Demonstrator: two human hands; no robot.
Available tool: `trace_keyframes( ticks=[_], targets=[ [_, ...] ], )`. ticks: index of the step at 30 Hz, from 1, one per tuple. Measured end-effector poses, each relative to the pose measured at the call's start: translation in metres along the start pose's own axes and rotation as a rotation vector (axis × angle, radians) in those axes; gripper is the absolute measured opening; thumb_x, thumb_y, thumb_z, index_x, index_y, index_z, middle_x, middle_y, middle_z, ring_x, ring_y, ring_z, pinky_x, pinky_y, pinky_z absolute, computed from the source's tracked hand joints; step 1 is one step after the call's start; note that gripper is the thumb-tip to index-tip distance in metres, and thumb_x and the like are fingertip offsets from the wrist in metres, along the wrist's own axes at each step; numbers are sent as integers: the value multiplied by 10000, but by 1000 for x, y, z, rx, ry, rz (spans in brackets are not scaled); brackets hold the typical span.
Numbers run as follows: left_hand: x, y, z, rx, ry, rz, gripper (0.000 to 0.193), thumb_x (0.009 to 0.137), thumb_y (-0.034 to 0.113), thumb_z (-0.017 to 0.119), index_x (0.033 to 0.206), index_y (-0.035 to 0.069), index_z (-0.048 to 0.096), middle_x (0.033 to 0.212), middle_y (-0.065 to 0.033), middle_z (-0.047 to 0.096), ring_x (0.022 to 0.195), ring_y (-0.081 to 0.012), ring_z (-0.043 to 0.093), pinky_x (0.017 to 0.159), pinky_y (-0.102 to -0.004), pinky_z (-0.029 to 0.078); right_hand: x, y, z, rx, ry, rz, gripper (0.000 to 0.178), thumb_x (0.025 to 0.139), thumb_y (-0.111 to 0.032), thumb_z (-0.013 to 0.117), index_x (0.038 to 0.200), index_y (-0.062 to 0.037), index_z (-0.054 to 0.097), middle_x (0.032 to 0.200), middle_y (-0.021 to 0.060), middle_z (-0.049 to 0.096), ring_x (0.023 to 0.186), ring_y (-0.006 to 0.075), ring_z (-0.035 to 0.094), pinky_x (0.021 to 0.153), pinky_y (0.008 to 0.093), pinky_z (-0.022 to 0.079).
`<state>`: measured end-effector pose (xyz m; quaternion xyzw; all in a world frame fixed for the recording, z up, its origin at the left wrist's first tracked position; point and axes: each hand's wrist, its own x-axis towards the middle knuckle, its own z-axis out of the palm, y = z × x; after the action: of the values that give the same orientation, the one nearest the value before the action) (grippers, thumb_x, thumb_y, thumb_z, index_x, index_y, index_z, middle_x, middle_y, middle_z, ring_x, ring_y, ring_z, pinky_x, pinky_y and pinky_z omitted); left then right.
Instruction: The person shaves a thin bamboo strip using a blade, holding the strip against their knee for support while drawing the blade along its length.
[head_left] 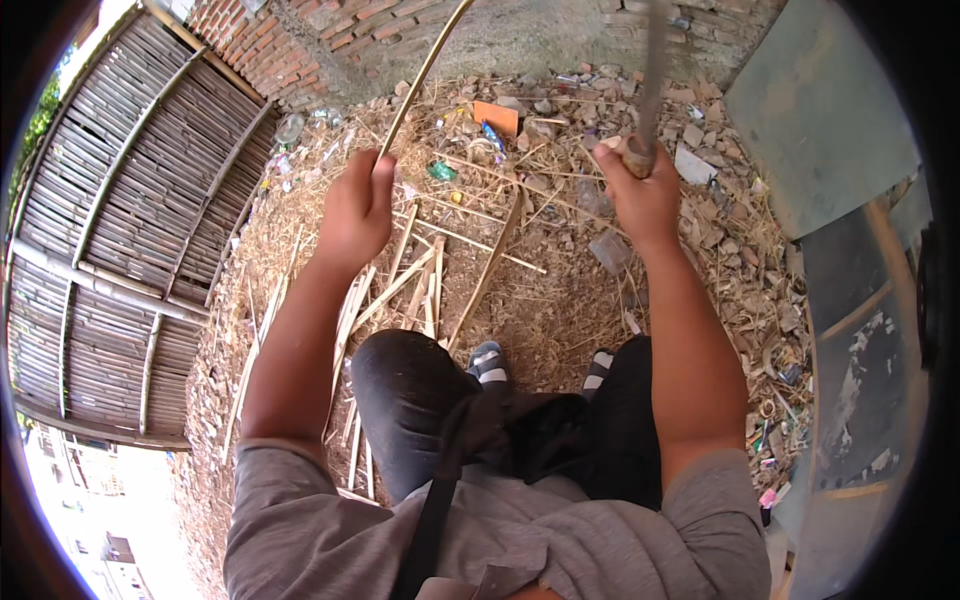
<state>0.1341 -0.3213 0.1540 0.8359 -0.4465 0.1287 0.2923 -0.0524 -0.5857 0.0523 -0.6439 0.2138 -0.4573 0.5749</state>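
My left hand point(356, 212) is closed round the lower end of a thin bamboo strip point(424, 72), which slants up and to the right past the top edge of the view. In my right hand point(648, 205) is the wooden handle of a machete point(654, 85). Its long grey blade points upward, smeared by motion and cut off by the top edge. Strip and blade are well apart. Below my left hand, several split bamboo strips point(432, 288) lie on the ground beside my bent knee, and a longer brown strip point(490, 265) lies between my hands.
A woven bamboo fence point(110, 200) stands at the left, a brick wall point(410, 40) at the back. Grey-green panels point(825, 110) lean along the right. Rubble, straw and litter cover the ground, including an orange piece point(496, 118) and a clear plastic cup point(610, 252).
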Motion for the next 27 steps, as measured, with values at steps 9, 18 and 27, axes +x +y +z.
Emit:
trace_keyframes(
  ticks=[9,18,27],
  targets=[
    [-228,-54,-70,59,-447,-523,459,1117,381,425,1030,0,666,936,-163,706,888,-280,667,815,-391,513,-67,-11,65,-511,-777,-220,302,873,-290,795,976,-34,672,761,148,677,724,291,683,683,423,514],
    [-353,-23,-71,-178,-528,-858,458,1121,393,423,965,17,632,774,-57,595,751,-157,551,696,-346,462,-152,10,127,-705,-1250,-326,243,794,-228,726,1012,-127,690,881,156,720,871,395,700,758,523,549],
    [-366,-32,-63,-242,-494,-836,490,1115,413,417,908,0,584,755,-153,622,715,-299,618,680,-440,477,-154,41,132,-694,-1193,-291,242,798,-216,747,1009,-108,693,821,183,698,837,432,681,718,536,533]
  ],
)
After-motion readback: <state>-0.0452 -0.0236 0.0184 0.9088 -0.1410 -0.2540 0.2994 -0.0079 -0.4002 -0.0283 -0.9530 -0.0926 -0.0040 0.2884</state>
